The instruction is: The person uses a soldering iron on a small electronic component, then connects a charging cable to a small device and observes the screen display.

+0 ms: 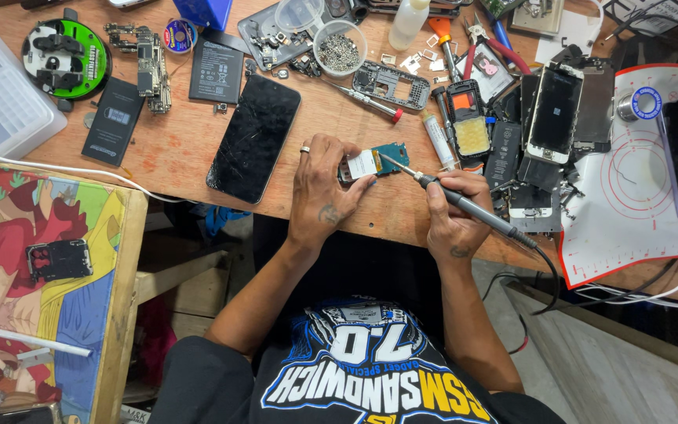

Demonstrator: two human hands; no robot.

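Note:
My left hand (322, 188), a ring on one finger, pins a small green circuit board (373, 162) with a white label to the wooden workbench (174, 149). My right hand (454, 210) grips a dark corded soldering iron (472, 208) like a pen, its thin tip touching the board's right part. A black phone with a scratched screen (253, 137) lies face up just left of my left hand.
Phone parts crowd the bench: batteries (216, 72), a bowl of screws (339, 47), a green reel (67, 59), a screwdriver (370, 102), several opened phones (555, 114), a white mat with red rings (629, 188). A low table with a colourful cartoon top (41, 259) stands at left.

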